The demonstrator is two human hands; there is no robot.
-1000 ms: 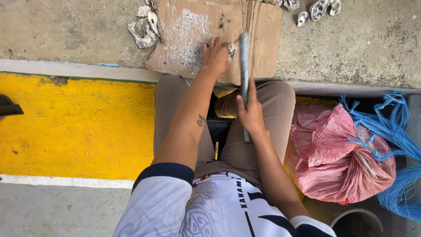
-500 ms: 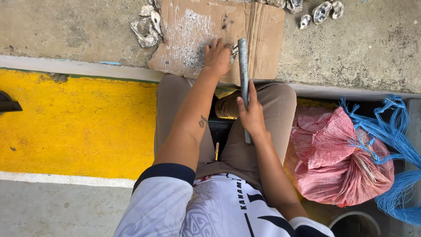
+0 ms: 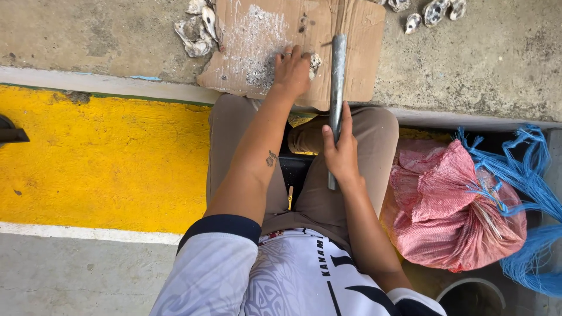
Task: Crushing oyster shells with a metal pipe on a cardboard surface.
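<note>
My left hand [image 3: 291, 72] presses down on a small oyster shell [image 3: 315, 61] that lies on a worn piece of brown cardboard [image 3: 257, 41], dusted with grey-white shell grit. In my right hand [image 3: 339, 153] I grip a grey metal rod [image 3: 337, 76] near its lower end; it points away from me, its far end over the cardboard just right of the shell. I sit with my knees in tan trousers under both arms.
A heap of oyster shells [image 3: 198, 26] lies left of the cardboard, and more shells [image 3: 433, 11] at the top right. A pink mesh sack [image 3: 456, 205] with blue rope [image 3: 527, 175] sits at my right. A yellow painted floor strip [image 3: 99, 158] runs at my left, and a bucket rim [image 3: 468, 289] shows below.
The rod's far end has shifted slightly over the cardboard, while my left hand stays on the shell.
</note>
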